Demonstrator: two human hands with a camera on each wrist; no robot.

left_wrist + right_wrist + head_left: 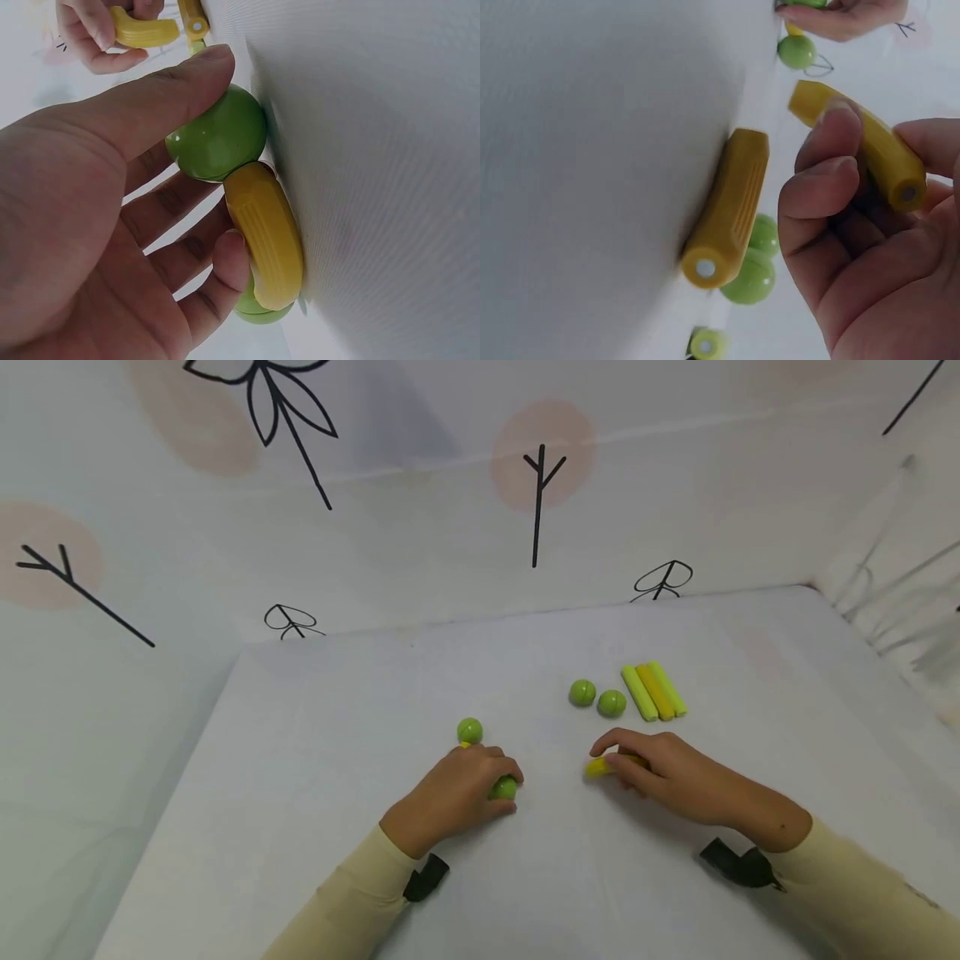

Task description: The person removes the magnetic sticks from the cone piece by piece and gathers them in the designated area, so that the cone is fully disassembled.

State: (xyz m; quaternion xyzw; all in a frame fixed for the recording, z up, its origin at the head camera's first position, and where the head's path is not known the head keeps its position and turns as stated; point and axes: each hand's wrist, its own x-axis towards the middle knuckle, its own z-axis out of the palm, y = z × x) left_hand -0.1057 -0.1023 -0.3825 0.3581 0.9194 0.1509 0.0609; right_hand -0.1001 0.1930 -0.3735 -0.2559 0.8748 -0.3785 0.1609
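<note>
My left hand [459, 787] pinches a glossy green ball [221, 135] between thumb and fingers, down at the table. Against that ball lies the end of a curved yellow rod [266, 236], touched by another fingertip of the same hand. A second green ball [469, 731] sits at the rod's far end. My right hand [671, 777] holds another curved yellow rod [866, 142] in its fingers, lifted above the table. Beneath it, a further curved yellow rod [727, 210] with a pale round disc in its end rests on the white surface.
Two green balls [597, 697] lie beyond the right hand. Beside them are two lime-green rods [639, 693] with a yellow rod [656, 692] between. The white cloth table [337, 710] meets a patterned fabric wall [420, 552] at the back.
</note>
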